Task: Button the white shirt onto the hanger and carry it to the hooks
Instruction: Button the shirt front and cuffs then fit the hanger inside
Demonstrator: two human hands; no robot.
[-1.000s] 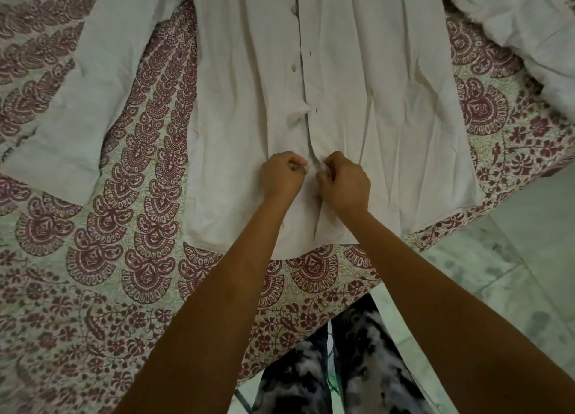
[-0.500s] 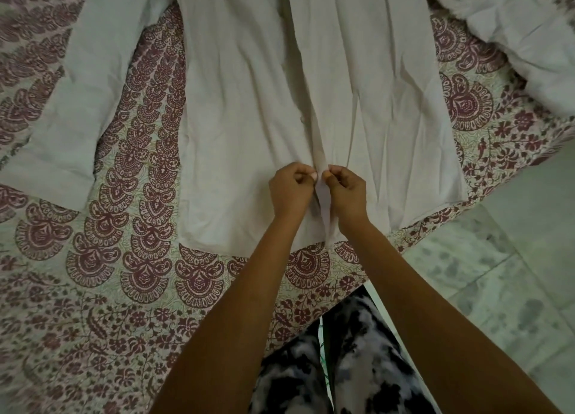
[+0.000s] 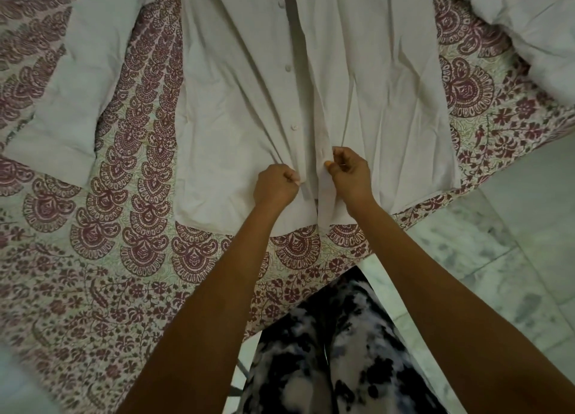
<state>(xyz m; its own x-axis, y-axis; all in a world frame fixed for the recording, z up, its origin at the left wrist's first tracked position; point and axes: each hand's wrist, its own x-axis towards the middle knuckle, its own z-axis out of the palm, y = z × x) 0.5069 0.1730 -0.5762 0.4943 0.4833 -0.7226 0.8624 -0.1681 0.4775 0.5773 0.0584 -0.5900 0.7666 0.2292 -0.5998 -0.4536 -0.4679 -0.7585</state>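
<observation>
The white shirt (image 3: pixel 236 108) lies spread front-up on the patterned bedspread (image 3: pixel 102 233), its hem toward me. Several small buttons run down the left placket (image 3: pixel 292 127). My left hand (image 3: pixel 275 186) is a fist that pinches the button-side edge near the hem. My right hand (image 3: pixel 350 174) pinches the buttonhole placket just beside it, thumb and finger on the fabric. The two front edges are a little apart between my hands. The shirt's left sleeve (image 3: pixel 62 112) stretches out to the side. No hanger or hooks are in view.
Another white cloth (image 3: pixel 535 31) is bunched at the top right of the bed. The bed's edge runs diagonally at the right, with pale marble floor (image 3: pixel 513 258) beyond. My legs in black-and-white trousers (image 3: pixel 326 351) stand against the bed.
My hands have drawn a little apart, pulling the two front edges away from each other. The view has shifted so buttons above my hands show again.
</observation>
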